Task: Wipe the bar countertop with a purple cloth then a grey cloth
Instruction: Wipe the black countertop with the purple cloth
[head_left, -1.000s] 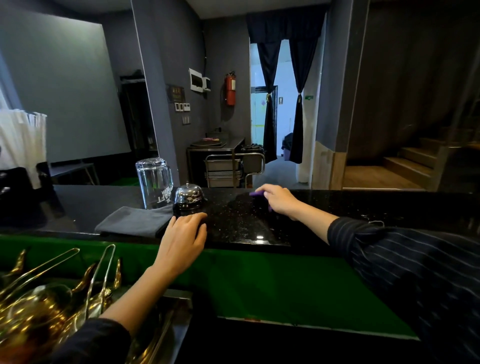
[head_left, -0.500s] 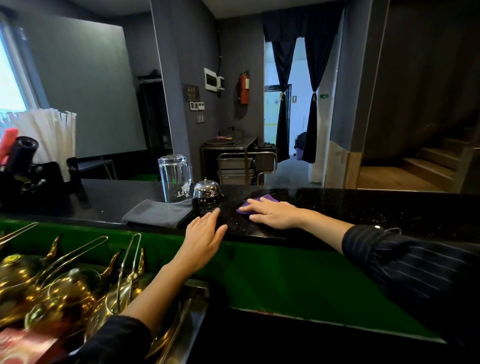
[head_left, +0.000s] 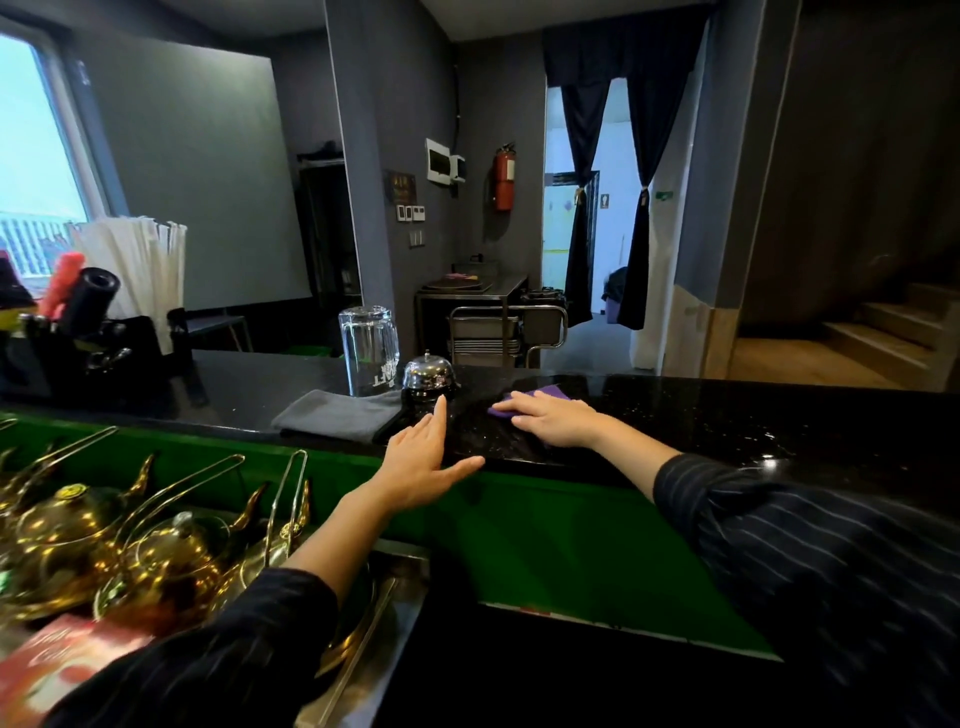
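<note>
At centre frame the right hand (head_left: 558, 422) lies flat, fingers spread, pressing the purple cloth (head_left: 540, 396) onto the black speckled bench (head_left: 727, 415); the cloth peeks out beyond the fingertips. The left hand (head_left: 423, 462) is open with nothing in its grip, fingers extended over the bench's near edge, index finger pointing toward the silver call bell (head_left: 428, 375). Just left of the bell lies the folded grey cloth (head_left: 337, 414), with an upturned glass (head_left: 369, 349) standing behind it.
</note>
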